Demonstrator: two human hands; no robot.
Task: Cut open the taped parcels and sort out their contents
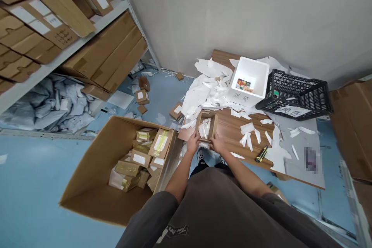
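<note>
Both my hands grip a small open cardboard box (215, 124) at the near edge of the wooden table (229, 124). My left hand (193, 142) is closed on its near left corner, and my right hand (217, 143) on its near right corner. Inside the box lie crumpled strips of white paper (205, 128). Torn white paper (197, 93) is heaped on the table just beyond it. Right of my right hand lies a yellow and black utility knife (262, 154) among loose paper scraps.
A white bin (250, 79) and a black plastic crate (299, 93) stand at the table's back. At left on the floor is a large open carton (90, 178) holding several small taped boxes. Shelving (72, 46) with cartons rises further left. Small boxes (142, 97) lie on the floor.
</note>
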